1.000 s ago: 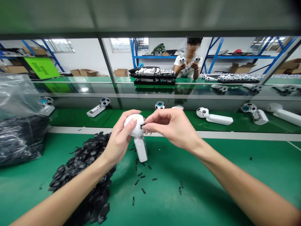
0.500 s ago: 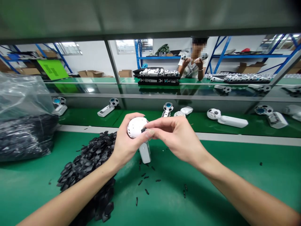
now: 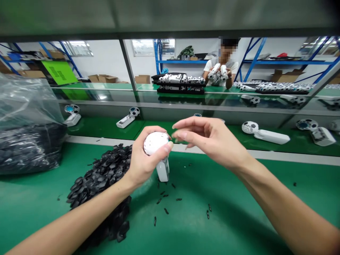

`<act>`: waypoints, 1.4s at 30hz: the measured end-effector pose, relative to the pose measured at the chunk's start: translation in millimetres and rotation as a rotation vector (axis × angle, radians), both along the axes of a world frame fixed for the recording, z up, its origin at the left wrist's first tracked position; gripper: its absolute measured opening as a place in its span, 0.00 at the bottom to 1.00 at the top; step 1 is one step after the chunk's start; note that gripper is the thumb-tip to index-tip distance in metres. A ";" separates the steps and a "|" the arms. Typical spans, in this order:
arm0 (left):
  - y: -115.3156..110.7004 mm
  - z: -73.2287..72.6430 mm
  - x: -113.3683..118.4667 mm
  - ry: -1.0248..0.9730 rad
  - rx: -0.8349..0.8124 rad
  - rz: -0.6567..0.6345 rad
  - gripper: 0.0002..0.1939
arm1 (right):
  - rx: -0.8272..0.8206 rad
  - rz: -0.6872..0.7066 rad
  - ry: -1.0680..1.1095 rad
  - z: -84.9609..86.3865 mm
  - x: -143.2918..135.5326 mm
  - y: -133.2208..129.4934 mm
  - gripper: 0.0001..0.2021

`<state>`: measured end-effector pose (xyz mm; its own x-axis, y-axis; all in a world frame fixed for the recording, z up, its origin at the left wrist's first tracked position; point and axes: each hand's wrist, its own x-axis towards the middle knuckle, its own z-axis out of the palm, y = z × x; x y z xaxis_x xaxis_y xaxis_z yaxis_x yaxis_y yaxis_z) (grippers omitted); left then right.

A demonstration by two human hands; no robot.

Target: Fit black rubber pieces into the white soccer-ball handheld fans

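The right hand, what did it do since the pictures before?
The right hand no longer pinches a black piece; its fingers opened and moved up and right, off the white gadget. The left hand still holds the gadget. The black pile stayed.

Green table [image 3: 228,205], black pieces [image 3: 101,177], plain white held device [image 3: 156,143], black-and-white football-patterned head [image 3: 250,127], blue shelf frames [image 3: 183,61], seemingly lime-green panel [image 3: 58,72]
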<state>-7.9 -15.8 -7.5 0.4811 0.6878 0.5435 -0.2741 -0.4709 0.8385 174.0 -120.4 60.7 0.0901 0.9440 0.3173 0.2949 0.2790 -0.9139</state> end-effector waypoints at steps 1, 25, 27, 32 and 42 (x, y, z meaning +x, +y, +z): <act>0.3 -0.2 0.4 -0.009 -0.008 -0.017 0.16 | 0.039 0.003 -0.029 -3.9 0.0 2.7 0.14; 53.0 62.2 -10.2 -0.390 -0.254 0.223 0.24 | 0.077 0.084 -0.485 -49.7 -65.9 10.6 0.02; 63.0 66.5 -17.3 -0.426 -0.245 0.283 0.23 | -0.092 0.256 -0.690 -57.2 -80.6 18.6 0.05; 64.1 67.0 -24.8 -0.394 -0.258 0.327 0.21 | -0.175 0.308 -0.829 -74.1 -105.6 42.6 0.10; 57.7 69.7 -23.9 -0.338 -0.262 0.306 0.18 | 0.412 0.254 -0.816 -89.0 -82.0 30.1 0.03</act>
